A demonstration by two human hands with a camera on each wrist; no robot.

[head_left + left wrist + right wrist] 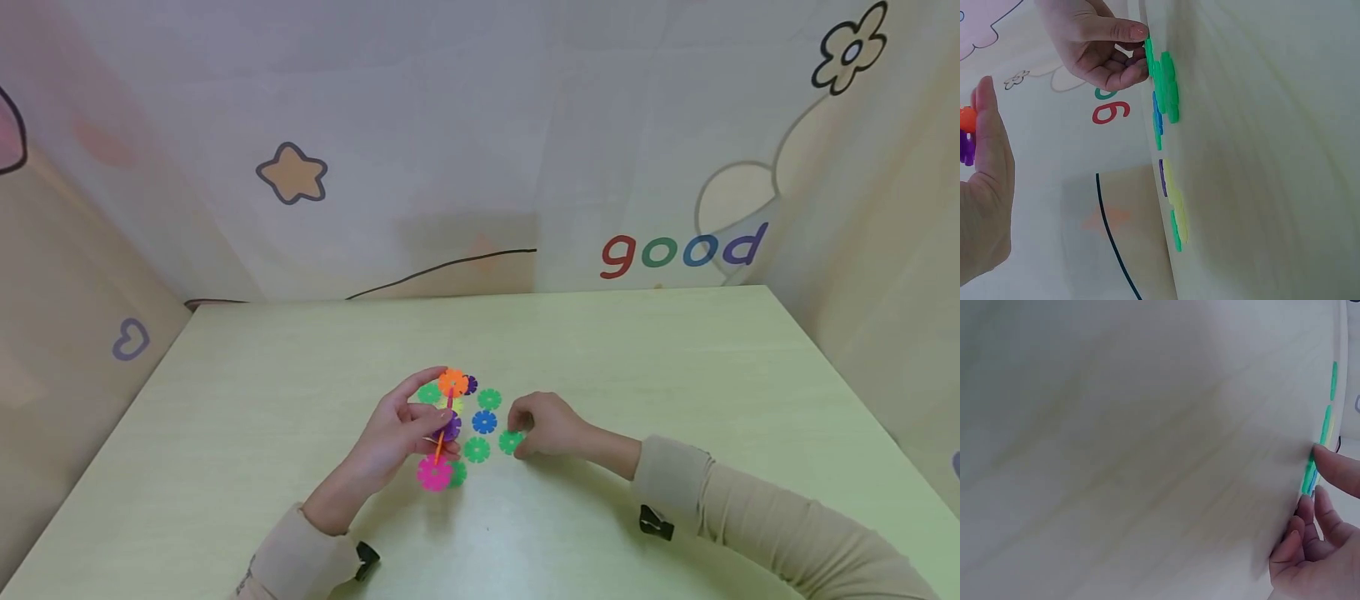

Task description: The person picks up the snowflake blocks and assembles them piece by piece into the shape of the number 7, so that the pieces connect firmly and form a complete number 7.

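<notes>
My left hand (390, 437) grips a linked piece of notched plastic snowflake discs above the table. It has an orange disc (453, 382) at the top, a purple disc (452, 427) midway and a pink disc (434, 473) at the bottom, joined by discs seen edge-on. My right hand (553, 426) pinches a green snowflake disc (509, 442) at the table surface. The left wrist view also shows its thumb and fingers at that disc's edge. Between the hands lies a blue disc (484, 422), with another green disc (477, 450) in front of it.
Further loose discs lie around and partly behind the held piece: a yellow disc (1175, 200), a dark purple disc (472, 384) and several green ones. The pale table (675, 358) meets a printed cloth backdrop (480, 150) at its rear edge.
</notes>
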